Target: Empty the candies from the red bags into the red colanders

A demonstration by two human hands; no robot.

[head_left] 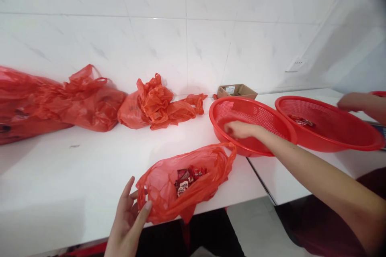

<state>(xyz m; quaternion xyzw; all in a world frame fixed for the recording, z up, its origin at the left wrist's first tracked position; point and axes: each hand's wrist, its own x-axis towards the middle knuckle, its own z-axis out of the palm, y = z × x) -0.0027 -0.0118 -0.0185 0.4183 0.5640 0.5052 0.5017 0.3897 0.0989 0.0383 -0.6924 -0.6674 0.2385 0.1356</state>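
Where bag gapes, packets inside, hand in basket

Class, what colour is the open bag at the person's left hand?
The open bag is red and see-through, best seen in the head view.

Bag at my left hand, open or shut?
Open: the bag gapes upward, showing small packets inside; the left hand holds its edge.

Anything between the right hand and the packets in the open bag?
Yes: the near-left rim of the left basket, then the raised edge of the open bag, stand between the right hand and the packets. Nothing else visible is in the way.
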